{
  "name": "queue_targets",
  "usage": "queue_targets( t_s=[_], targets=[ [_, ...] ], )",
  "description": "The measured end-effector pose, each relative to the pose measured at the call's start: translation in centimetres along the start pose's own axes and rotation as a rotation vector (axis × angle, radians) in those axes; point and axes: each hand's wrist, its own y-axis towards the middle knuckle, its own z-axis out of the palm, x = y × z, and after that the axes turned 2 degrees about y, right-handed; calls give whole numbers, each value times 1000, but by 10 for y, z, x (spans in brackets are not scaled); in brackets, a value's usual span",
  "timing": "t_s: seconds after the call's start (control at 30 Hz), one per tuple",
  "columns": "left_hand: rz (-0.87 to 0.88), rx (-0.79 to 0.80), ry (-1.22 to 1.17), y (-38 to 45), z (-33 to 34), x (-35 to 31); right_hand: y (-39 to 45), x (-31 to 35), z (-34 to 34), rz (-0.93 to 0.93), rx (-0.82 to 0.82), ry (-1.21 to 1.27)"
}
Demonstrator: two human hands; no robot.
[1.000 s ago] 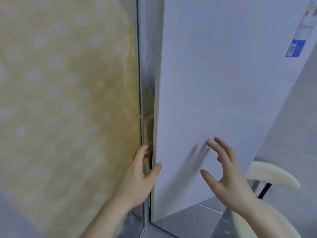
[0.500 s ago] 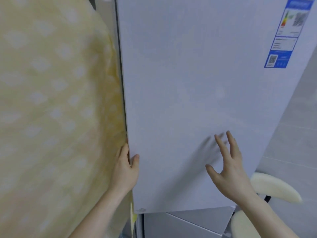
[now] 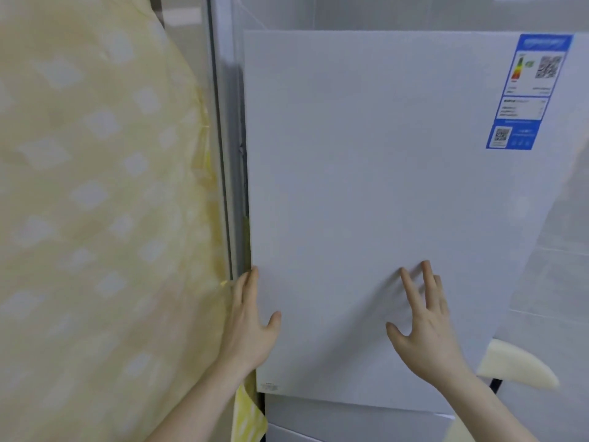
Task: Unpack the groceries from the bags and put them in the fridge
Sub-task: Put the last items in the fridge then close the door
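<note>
**Fridge door: both hands on it, left at the edge**

Head view: fridge door [image 3: 366,202] fills centre-right, long axis vertical, face toward camera. Left hand [image 3: 251,330] sits on its left edge, fingers straight and together, thumb splayed onto the panel. Right hand [image 3: 427,330] lies further right, fingers spread, tips touching the face. Left hand is nearer the edge. Yellow curtain [image 3: 95,202] hangs left.

Home, likely kitchen corner. White fridge [image 3: 382,202] fills view, door front plain, blue energy label [image 3: 529,90] with 2 QR codes stuck at upper right. Yellow curtain [image 3: 95,202] with pale diamond print hangs just left of fridge, beside grey frame [image 3: 220,138]. Pale tiled wall [image 3: 557,282] at right. Cream chair back [image 3: 516,365] on dark leg near fridge's lower right corner.
</note>
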Motion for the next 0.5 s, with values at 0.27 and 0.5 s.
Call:
queue_targets(
  t_s=[0.27, 0.5],
  targets=[
    [69, 180, 156, 34, 17, 16, 19, 0, 17, 36, -2, -111],
    [112, 303, 209, 48, 38, 19, 27, -5, 30, 50, 41, -244]
  ],
)
